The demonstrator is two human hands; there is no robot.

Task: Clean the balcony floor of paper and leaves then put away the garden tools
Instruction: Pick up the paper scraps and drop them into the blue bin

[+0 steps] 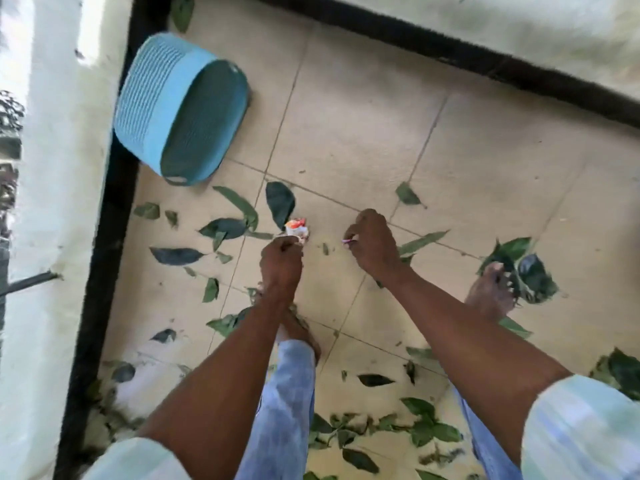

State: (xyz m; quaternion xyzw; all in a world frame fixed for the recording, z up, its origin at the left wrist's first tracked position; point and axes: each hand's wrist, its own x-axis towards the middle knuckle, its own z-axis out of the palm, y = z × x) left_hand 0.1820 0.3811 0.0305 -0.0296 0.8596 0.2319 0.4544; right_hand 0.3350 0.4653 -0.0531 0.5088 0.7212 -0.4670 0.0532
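I look down at a beige tiled balcony floor (363,140) strewn with green leaves. My left hand (281,261) is closed on a crumpled white and orange paper scrap (296,229) that sticks out past its fingers. My right hand (372,242) is pinched on a small pink and white paper bit (348,241). Both hands hover low over the floor, about a hand's width apart. A dark leaf (280,202) lies just beyond the left hand. A long pale leaf (420,242) lies right of the right hand.
A light blue plastic basket (152,109) stands at the far left near the black skirting (104,220) and white wall. My bare feet (490,292) stand among leaf piles at the right (519,268) and near the bottom (422,431).
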